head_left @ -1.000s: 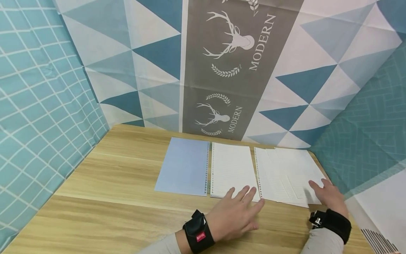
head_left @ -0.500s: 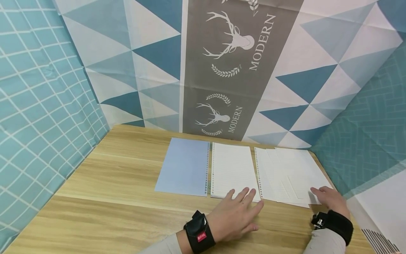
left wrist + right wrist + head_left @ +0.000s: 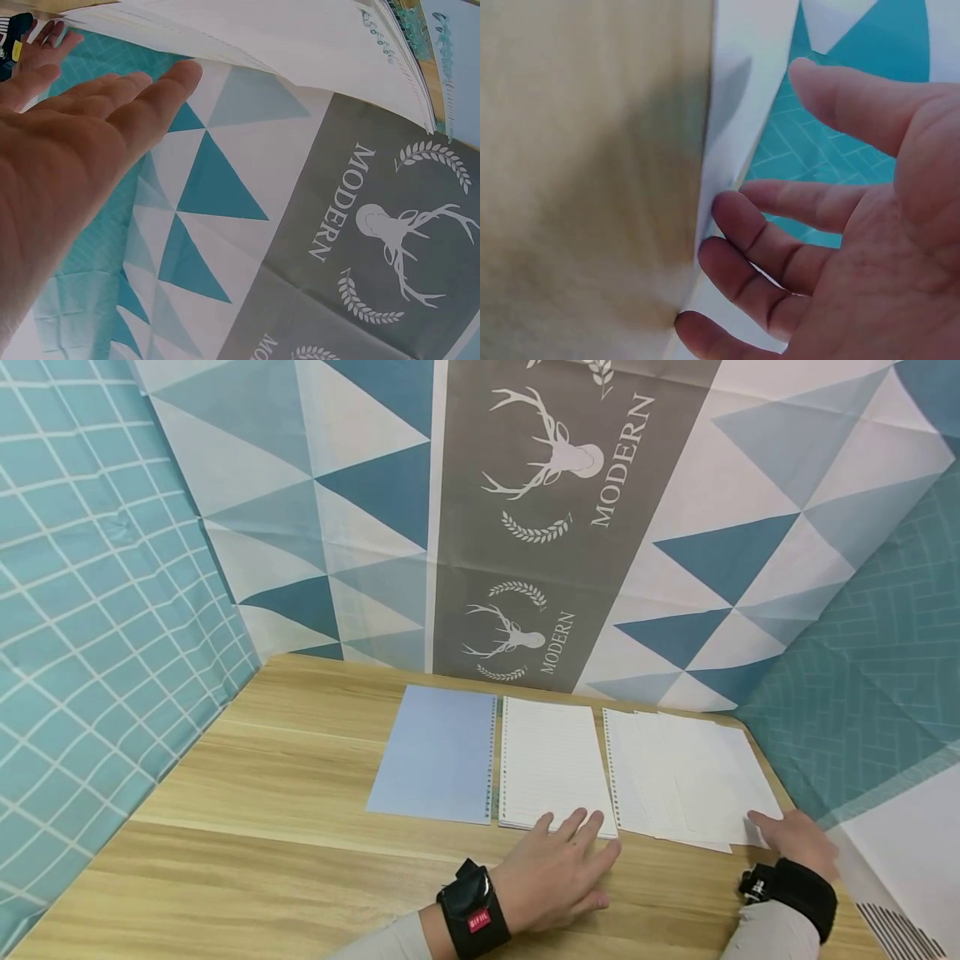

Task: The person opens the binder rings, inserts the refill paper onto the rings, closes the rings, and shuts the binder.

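Pale wood grain is spreading across the tabletop (image 3: 225, 860), and nearest on it a black strap (image 3: 471, 910) is circling the left wrist. The left hand (image 3: 558, 870) is spreading its straight fingers over the near edge of the lined stack (image 3: 551, 760); whether they are pressing it, I cannot tell. The right hand (image 3: 798, 842) is curving loosely, thumb apart from the fingers and gripping nothing, by the near right corner of the loose white sheets (image 3: 720, 777). Those sheets are overlapping in an uneven fan right of the stack, lying close to the table's right edge. That edge is looking risky: an outward brush of the right hand could be tipping a sheet over it, while an inward shove could be buckling thin paper. A dragging left hand could be skewing the stack into the fan. Behind everything, a patterned wall cloth (image 3: 525, 527) is hanging.
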